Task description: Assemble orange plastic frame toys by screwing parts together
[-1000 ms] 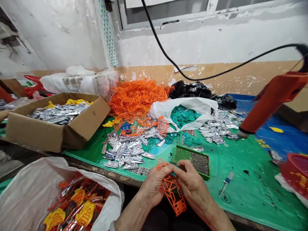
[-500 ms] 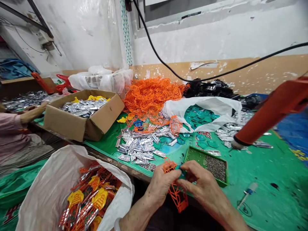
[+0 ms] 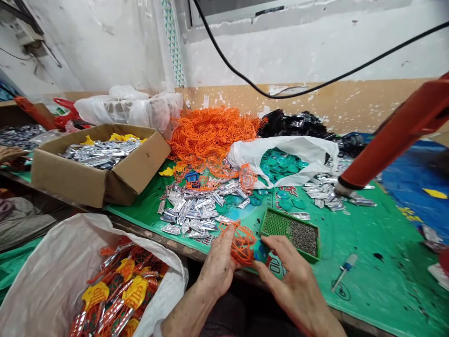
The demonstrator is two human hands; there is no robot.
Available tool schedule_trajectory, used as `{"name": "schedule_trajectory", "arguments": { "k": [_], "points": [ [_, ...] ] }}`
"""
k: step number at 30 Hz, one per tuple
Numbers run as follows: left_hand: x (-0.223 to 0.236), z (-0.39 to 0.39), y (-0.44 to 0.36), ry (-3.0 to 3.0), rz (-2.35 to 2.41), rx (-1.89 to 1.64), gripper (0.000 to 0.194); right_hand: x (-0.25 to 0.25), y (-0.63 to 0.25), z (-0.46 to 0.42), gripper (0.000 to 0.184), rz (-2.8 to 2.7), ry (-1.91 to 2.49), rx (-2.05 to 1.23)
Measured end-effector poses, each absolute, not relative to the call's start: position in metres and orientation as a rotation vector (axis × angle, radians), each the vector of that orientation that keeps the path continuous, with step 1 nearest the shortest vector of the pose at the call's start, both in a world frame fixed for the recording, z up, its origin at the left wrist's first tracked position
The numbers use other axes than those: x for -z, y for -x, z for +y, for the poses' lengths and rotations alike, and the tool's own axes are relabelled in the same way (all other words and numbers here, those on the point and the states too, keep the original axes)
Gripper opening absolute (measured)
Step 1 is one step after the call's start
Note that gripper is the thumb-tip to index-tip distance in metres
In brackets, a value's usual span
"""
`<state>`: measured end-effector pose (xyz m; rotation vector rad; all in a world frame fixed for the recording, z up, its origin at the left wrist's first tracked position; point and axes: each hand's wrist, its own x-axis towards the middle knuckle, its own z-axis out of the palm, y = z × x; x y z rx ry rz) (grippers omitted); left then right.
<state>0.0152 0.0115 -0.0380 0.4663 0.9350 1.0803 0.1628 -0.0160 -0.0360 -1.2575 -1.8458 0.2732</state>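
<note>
My left hand point(image 3: 217, 267) grips an orange plastic lattice frame point(image 3: 241, 241) at the table's near edge, fingers closed on it. My right hand point(image 3: 287, 276) meets it from the right, thumb and fingers pinching a small teal disc point(image 3: 260, 251) against the frame. Just beyond lies a green tray point(image 3: 277, 221) with small dark screws in its right half. A heap of silver foil pieces point(image 3: 196, 210) lies to the left of the tray.
A cardboard box point(image 3: 87, 180) of foil pieces stands at left, with a white bag point(image 3: 49, 276) of finished orange and yellow parts below it. Behind are an orange frame pile point(image 3: 210, 133), a bag of teal discs point(image 3: 284, 164), a hanging orange tool point(image 3: 393, 140) and a small screwdriver point(image 3: 342, 274).
The orange frame has been lifted and turned from hanging down between my hands to lying over the table edge. The view has swung slightly left and back.
</note>
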Motion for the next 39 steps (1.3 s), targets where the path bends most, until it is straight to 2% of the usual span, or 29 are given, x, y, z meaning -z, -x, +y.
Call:
{"name": "schedule_trajectory", "arguments": {
  "k": [7, 25, 35, 39],
  "points": [
    [0.044, 0.007, -0.018, -0.477, 0.889, -1.143, 0.04, 0.04, -0.141, -0.017, 0.035, -1.918, 1.323, -0.1],
    [0.041, 0.008, -0.015, -0.298, 0.821, -1.072, 0.039, 0.042, -0.138, -0.015, 0.035, -1.921, 1.3, -0.196],
    [0.042, 0.006, -0.013, -0.336, 0.864, -1.067, 0.04, 0.042, -0.14, -0.014, 0.044, -1.917, 1.321, -0.338],
    [0.04, 0.006, -0.013, -0.33, 0.881, -1.063, 0.039, 0.042, -0.139, -0.015, 0.039, -1.891, 1.338, -0.36]
  ]
}}
